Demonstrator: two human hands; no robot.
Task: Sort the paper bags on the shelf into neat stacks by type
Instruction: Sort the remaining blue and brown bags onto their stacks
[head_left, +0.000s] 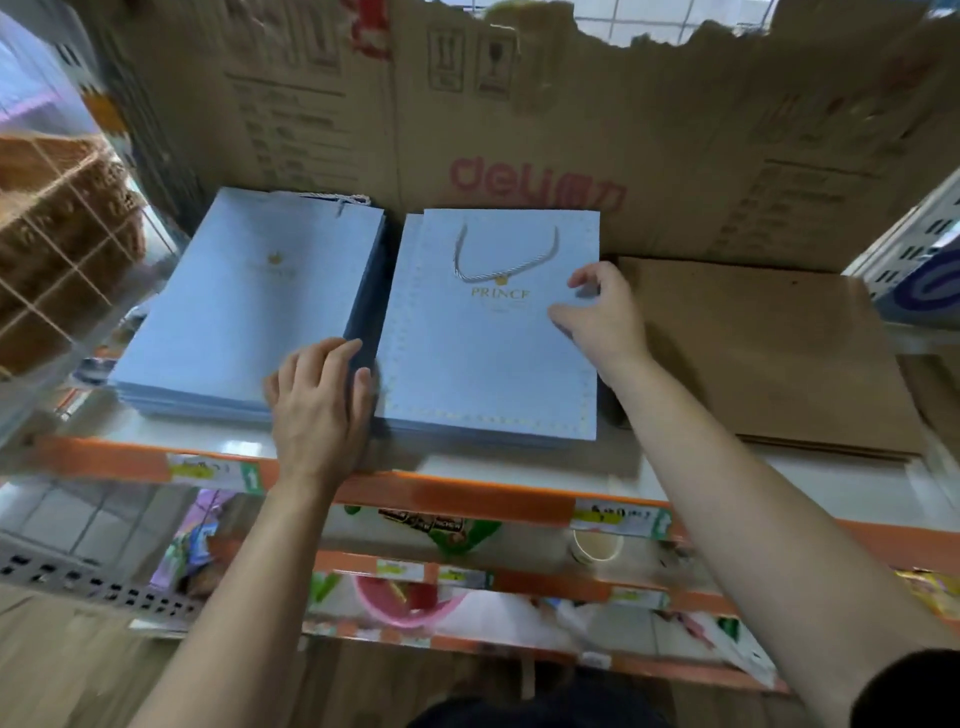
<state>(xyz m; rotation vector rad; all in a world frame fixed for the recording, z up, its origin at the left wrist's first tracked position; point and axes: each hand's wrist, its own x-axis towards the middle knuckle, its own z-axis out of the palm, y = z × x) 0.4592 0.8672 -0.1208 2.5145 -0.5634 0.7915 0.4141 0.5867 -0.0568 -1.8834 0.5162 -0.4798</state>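
Three stacks are seen on the shelf (156, 457): a pale-blue crown-print stack (244, 306) at left, a PRINCE stack (483, 364) in the middle with a rope handle (506, 257) lying on its top bag, and a brown kraft stack (769, 358) at right. A cardboard sheet (571, 135) stands behind all three.

Left hand (319, 405): laid flat, fingers together, over the near corner where the crown stack meets the middle one. Thumb is pressed at the PRINCE stack's left edge. No pinch is made; the grip is flat, holding nothing.

Right hand (602, 317): fingers spread and curled over the right edge of the PRINCE stack, roughly mid-height, on the side facing the kraft stack. Contact with the edge is evident; whether a bag is being pinched cannot be told.

Key relation: the PRINCE stack lies between the two hands, bracketed left and right. Its long axis runs front to back, away from the person. Its top bag sits slightly skewed against the ones below, with lower edges showing at front and upper left.

Judged step: squaring the middle stack. The next move likely calls for an inward squeeze across the short axis. The right hand is better placed for the push; the left acts as a stop. Risk: the crown stack gets nudged, since the gap is narrow.
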